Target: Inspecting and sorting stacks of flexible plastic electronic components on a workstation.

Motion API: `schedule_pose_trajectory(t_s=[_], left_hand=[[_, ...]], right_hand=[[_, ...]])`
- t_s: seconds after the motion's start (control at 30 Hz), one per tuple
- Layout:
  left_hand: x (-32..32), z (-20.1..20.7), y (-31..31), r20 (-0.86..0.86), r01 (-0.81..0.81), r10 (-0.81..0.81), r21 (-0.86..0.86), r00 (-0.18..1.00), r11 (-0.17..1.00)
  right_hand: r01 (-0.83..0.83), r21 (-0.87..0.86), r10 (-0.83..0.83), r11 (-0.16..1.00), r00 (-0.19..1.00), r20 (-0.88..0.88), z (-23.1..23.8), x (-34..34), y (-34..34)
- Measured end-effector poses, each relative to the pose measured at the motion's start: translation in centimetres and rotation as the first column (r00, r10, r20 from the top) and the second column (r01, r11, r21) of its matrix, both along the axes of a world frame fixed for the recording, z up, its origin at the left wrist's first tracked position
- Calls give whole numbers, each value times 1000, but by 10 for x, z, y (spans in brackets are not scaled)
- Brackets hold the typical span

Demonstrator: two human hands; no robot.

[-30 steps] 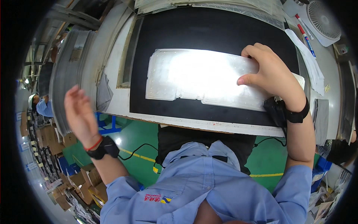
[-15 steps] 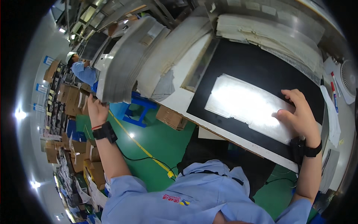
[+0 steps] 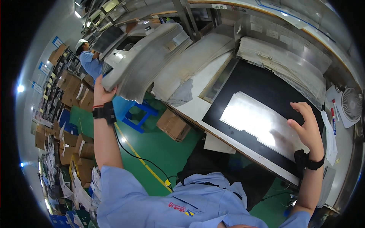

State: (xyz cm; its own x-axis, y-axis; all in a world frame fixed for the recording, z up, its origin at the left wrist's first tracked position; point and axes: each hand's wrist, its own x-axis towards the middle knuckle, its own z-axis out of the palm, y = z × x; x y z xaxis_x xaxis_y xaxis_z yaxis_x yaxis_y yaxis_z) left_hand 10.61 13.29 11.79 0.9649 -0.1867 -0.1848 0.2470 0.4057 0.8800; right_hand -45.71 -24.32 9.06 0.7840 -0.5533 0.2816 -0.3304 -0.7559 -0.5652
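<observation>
A shiny flat metal sheet [image 3: 262, 123] with notched edges lies on a black mat [image 3: 266, 78] on the workbench. Over its right end my right hand [image 3: 308, 127] hovers, thumb and fingers apart, holding nothing. Off to the left, my left hand [image 3: 103, 91] is at the near corner of a tall stack of thin grey metal sheets [image 3: 146, 62]. Its thumb and fingers close around the edge of a sheet there; the fingertips are partly hidden. Both wrists wear black bands with a small device.
More sheets [image 3: 197, 57] lie between stack and mat, and another pile [image 3: 281, 57] behind the mat. A white fan [image 3: 349, 106] and markers [image 3: 334, 117] sit at right. Below are a blue stool [image 3: 137, 116] and cardboard box [image 3: 173, 125]. A co-worker [image 3: 90, 62] stands far left.
My left hand has moved up and closed on the edge at the stack's corner. My right hand has drawn back slightly from the shiny sheet. The view has shifted.
</observation>
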Motion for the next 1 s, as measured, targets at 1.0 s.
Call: schedule_pose_trajectory(t_s=[1.0], left_hand=[[-4,21,3,42,270,-267,-70,963,960]], right_hand=[[-395,13,394,918,912,-110,25,84,90]])
